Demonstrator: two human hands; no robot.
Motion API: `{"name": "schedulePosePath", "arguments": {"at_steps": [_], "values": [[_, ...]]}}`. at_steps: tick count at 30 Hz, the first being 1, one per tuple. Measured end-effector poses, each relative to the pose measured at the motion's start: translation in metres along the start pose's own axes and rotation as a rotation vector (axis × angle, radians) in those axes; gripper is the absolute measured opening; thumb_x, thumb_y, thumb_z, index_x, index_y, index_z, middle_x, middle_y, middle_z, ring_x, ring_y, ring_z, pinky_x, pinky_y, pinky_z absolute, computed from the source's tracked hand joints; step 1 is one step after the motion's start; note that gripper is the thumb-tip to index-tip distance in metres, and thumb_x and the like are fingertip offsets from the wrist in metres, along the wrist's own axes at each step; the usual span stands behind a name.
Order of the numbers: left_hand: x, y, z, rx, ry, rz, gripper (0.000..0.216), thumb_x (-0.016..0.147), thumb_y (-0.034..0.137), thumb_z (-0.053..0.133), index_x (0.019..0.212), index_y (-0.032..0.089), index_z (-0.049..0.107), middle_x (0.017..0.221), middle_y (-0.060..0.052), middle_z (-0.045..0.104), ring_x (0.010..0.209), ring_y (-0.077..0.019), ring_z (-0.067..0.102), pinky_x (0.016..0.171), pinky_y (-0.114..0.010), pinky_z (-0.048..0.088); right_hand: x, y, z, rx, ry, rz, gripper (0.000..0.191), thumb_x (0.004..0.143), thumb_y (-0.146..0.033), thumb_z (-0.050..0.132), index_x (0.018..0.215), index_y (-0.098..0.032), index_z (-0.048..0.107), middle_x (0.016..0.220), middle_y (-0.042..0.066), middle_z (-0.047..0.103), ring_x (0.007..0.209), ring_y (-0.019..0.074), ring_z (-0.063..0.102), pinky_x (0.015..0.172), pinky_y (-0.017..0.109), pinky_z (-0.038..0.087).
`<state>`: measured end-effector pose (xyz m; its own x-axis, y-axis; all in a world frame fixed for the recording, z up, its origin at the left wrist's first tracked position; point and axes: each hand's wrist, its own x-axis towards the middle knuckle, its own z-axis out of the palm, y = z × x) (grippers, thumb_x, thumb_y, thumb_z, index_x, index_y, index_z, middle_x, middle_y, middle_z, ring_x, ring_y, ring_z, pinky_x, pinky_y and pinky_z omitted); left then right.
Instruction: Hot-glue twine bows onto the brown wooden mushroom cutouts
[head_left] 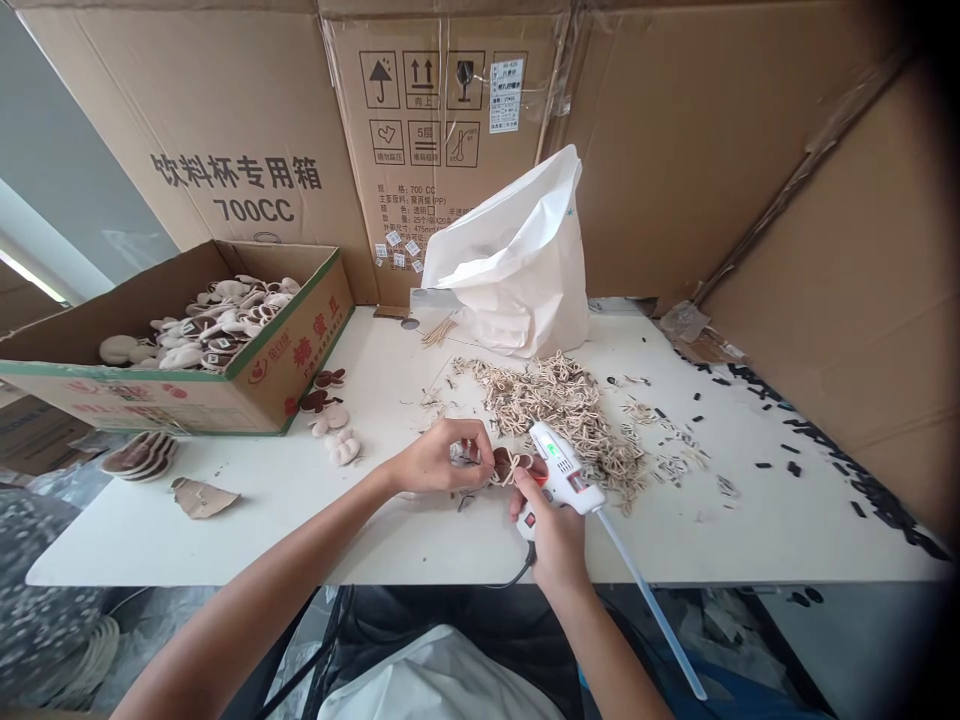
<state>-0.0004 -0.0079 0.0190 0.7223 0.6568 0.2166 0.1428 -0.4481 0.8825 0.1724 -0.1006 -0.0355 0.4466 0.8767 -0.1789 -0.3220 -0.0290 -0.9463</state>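
Observation:
My right hand (551, 530) grips a white hot glue gun (564, 468) with a long clear glue stick (649, 605) sticking out behind it. The gun's tip points left at a small brown piece with a beige string bow (511, 465). My left hand (442, 455) is closed in a pinch on that piece, just above the white table (300, 520). A pile of beige string bows (559, 405) lies right behind the hands.
An open cardboard box (292, 350) of plush pieces stands at the left. A white bag (517, 265) stands at the back centre. Loose plush pieces (334, 425) lie near the box, black and white scraps (697, 440) to the right. Cardboard walls surround the table.

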Motion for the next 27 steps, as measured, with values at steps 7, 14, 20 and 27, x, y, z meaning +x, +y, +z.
{"name": "schedulePosePath", "arguments": {"at_steps": [7,14,20,27], "values": [[0.0001,-0.003,0.0011,0.028,0.016,0.017,0.005,0.084,0.017,0.071,0.09,0.017,0.072,0.091,-0.006,0.074,0.079,-0.0156,0.06,0.077,-0.029,0.049,0.0005,0.0003,-0.0001,-0.009,-0.003,-0.008,0.044,0.07,-0.049,0.091,0.093,-0.019,0.069,0.054,-0.003,0.061,0.043,0.014,0.052,0.041,0.025,0.04],[0.0008,-0.0046,0.0008,0.023,0.02,0.045,0.005,0.086,0.018,0.071,0.091,0.018,0.073,0.091,-0.005,0.074,0.081,-0.0157,0.06,0.078,-0.029,0.049,0.0001,0.0002,0.0002,0.013,-0.017,-0.012,0.041,0.071,-0.045,0.091,0.096,-0.018,0.07,0.056,-0.003,0.062,0.043,0.0123,0.05,0.042,0.024,0.039],[0.0003,-0.0026,0.0002,0.023,0.017,0.035,0.008,0.087,0.021,0.072,0.095,0.018,0.073,0.094,-0.005,0.074,0.082,-0.0156,0.059,0.078,-0.029,0.047,0.0,-0.0001,-0.0006,-0.007,-0.016,-0.009,0.043,0.072,-0.047,0.091,0.096,-0.018,0.07,0.055,-0.003,0.062,0.043,0.0132,0.051,0.041,0.024,0.039],[0.0022,-0.0093,-0.0017,-0.058,0.118,-0.018,0.015,0.093,0.032,0.07,0.096,0.017,0.072,0.093,-0.005,0.073,0.08,-0.0154,0.061,0.077,-0.031,0.045,0.0012,0.0033,-0.0019,-0.007,0.001,-0.014,0.043,0.073,-0.046,0.091,0.098,-0.018,0.069,0.052,-0.004,0.06,0.044,0.0133,0.051,0.043,0.024,0.038]]}}
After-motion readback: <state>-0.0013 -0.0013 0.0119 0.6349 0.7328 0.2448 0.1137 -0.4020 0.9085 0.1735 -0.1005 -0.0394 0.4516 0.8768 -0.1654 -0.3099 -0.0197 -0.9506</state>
